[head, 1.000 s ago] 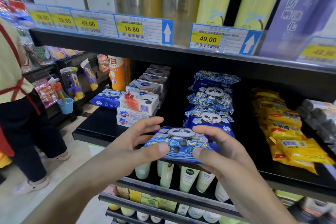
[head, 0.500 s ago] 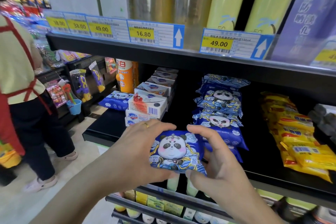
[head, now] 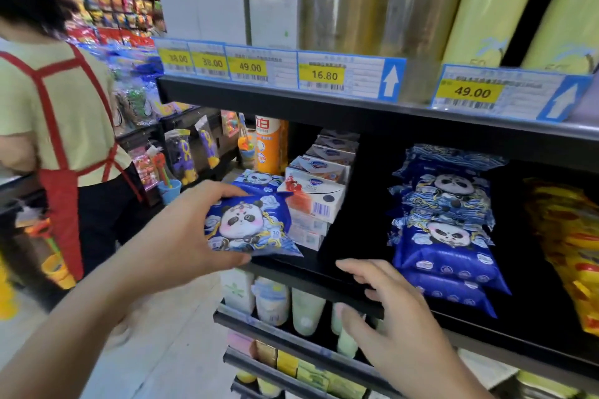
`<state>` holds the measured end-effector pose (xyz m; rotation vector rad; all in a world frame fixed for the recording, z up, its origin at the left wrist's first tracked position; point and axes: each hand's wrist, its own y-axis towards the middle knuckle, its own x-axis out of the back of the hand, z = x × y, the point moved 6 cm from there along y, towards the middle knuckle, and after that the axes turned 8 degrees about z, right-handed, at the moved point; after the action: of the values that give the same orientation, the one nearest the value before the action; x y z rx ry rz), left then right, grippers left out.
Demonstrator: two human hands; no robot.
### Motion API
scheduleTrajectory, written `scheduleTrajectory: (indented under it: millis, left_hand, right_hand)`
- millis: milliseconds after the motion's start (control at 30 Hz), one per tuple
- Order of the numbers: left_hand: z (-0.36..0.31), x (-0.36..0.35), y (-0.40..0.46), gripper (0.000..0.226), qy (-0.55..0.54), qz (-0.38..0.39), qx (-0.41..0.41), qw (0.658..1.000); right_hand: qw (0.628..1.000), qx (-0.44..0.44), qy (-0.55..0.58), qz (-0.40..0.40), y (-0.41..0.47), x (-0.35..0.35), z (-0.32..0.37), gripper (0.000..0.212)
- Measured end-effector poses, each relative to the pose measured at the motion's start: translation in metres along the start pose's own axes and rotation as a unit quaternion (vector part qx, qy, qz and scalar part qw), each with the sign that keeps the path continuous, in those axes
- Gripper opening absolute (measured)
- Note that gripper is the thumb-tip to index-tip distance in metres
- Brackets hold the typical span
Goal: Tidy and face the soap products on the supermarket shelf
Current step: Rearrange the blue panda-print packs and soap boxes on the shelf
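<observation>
My left hand (head: 181,233) grips a blue panda soap pack (head: 251,223), face up, just in front of the boxed soaps (head: 312,197) at the left end of the black shelf (head: 353,243). Another blue panda pack (head: 259,180) lies behind it beside the boxes. My right hand (head: 385,308) hovers with spread, relaxed fingers at the shelf's front edge and holds nothing. A row of blue panda packs (head: 447,227) is stacked toward the back on the right of the bare middle gap. Yellow soap packs (head: 567,236) lie further right.
A person in a red apron (head: 61,126) stands close on the left in the aisle. An orange canister (head: 267,146) stands behind the boxes. Price tags (head: 337,76) line the upper shelf. Bottles (head: 304,311) fill the shelf below.
My right hand has let go of the panda pack and dropped to the shelf edge. My left hand has carried the pack leftward toward the boxed soaps.
</observation>
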<state>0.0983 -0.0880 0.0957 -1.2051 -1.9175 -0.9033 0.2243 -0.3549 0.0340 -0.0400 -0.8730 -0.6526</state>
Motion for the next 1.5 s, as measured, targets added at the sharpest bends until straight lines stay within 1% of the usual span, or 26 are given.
scheduleTrajectory:
  millis: [100, 167, 300, 400, 467, 567, 633, 767, 867, 933, 1100, 1233, 1267, 1400, 1433, 1500]
  left_hand:
    - [0.027, 0.01, 0.016, 0.092, 0.013, -0.001, 0.018, 1.0]
    - [0.04, 0.013, 0.033, 0.092, 0.028, 0.003, 0.015, 0.999]
    - [0.06, 0.016, 0.072, 0.093, 0.054, 0.015, 0.012, 0.998]
    - [0.07, 0.019, 0.101, 0.091, 0.041, 0.029, 0.001, 0.999]
    - [0.077, 0.019, 0.12, 0.091, 0.032, 0.039, -0.008, 0.999]
    - [0.085, 0.016, 0.147, 0.092, 0.028, 0.062, -0.008, 0.998]
    - [0.088, 0.008, 0.161, 0.092, 0.012, 0.089, -0.012, 0.996]
    - [0.095, -0.001, 0.181, 0.09, -0.012, 0.123, -0.028, 0.992]
    - [0.102, -0.003, 0.188, 0.093, 0.033, 0.166, -0.003, 0.986]
    - [0.103, -0.002, 0.19, 0.094, 0.063, 0.18, 0.006, 0.982]
    - [0.093, 0.001, 0.18, 0.095, 0.07, 0.143, -0.005, 0.987]
    - [0.081, 0.01, 0.159, 0.084, 0.026, 0.092, -0.019, 0.995]
    - [0.076, 0.012, 0.15, 0.08, 0.015, 0.077, -0.027, 0.997]
    - [0.044, 0.009, 0.103, 0.062, -0.005, 0.003, -0.084, 0.996]
    - [0.034, 0.004, 0.09, 0.058, -0.022, -0.009, -0.099, 0.995]
    - [0.012, -0.012, 0.063, 0.051, -0.08, -0.008, -0.126, 0.989]
  right_hand:
    - [0.996, -0.008, -0.089, 0.003, 0.014, -0.01, 0.0, 0.05]
    - [0.99, -0.016, -0.139, -0.001, 0.021, -0.017, -0.001, 0.053]
    - [0.977, -0.056, -0.205, 0.022, 0.031, -0.034, -0.006, 0.059]
    - [0.964, -0.07, -0.255, 0.037, 0.034, -0.042, -0.008, 0.062]
    - [0.963, -0.077, -0.257, 0.034, 0.034, -0.041, -0.008, 0.061]
    - [0.955, -0.106, -0.269, 0.059, 0.035, -0.042, -0.009, 0.064]
    - [0.958, -0.127, -0.247, 0.068, 0.033, -0.042, -0.01, 0.067]
    - [0.956, -0.136, -0.251, 0.069, 0.033, -0.045, -0.009, 0.07]
    - [0.955, -0.125, -0.268, 0.035, 0.032, -0.044, -0.008, 0.074]
    - [0.954, -0.121, -0.274, 0.025, 0.033, -0.046, -0.008, 0.076]
    - [0.953, -0.118, -0.277, 0.01, 0.03, -0.05, -0.007, 0.077]
    - [0.961, -0.112, -0.252, 0.026, 0.028, -0.053, -0.007, 0.073]
    - [0.966, -0.109, -0.231, 0.024, 0.026, -0.053, -0.007, 0.071]
    - [0.982, -0.074, -0.176, -0.008, 0.018, -0.045, -0.001, 0.059]
    - [0.983, -0.065, -0.168, -0.029, 0.014, -0.039, 0.003, 0.054]
    - [0.98, -0.034, -0.164, -0.105, 0.003, -0.023, 0.01, 0.042]
